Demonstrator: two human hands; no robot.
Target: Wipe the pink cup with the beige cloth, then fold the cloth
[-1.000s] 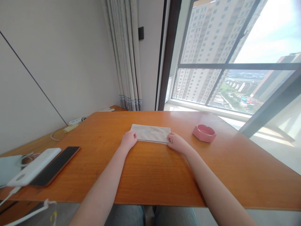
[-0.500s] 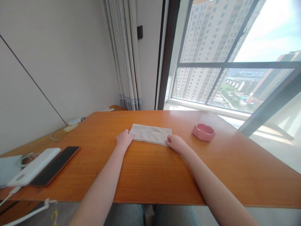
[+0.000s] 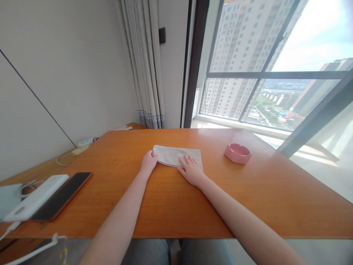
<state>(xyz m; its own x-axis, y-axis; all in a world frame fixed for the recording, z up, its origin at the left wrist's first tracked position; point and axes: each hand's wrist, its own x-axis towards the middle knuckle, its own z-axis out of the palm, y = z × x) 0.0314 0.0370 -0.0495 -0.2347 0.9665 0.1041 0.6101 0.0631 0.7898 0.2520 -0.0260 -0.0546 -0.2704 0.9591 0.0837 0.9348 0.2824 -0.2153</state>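
Note:
A folded whitish cloth [image 3: 171, 154] lies as a long strip on the wooden table [image 3: 176, 206]. At its left end my left hand [image 3: 149, 161] is closed, pinching the edge of the cloth, which lifts slightly there. My right hand [image 3: 192, 170] rests palm down on the right part of the cloth, fingers spread over its near edge. The cloth's lower right corner is partly hidden under that hand.
A pink ashtray [image 3: 237, 153] sits to the right of the cloth. Along the left side lie a dark phone [image 3: 62, 196], a white power bank [image 3: 37, 198] and cables. Behind the table are a curtain [image 3: 146, 66] and a large window.
My right hand has let go of the cloth's right end and moved left, now flat on top of it. My left hand has closed on the left edge.

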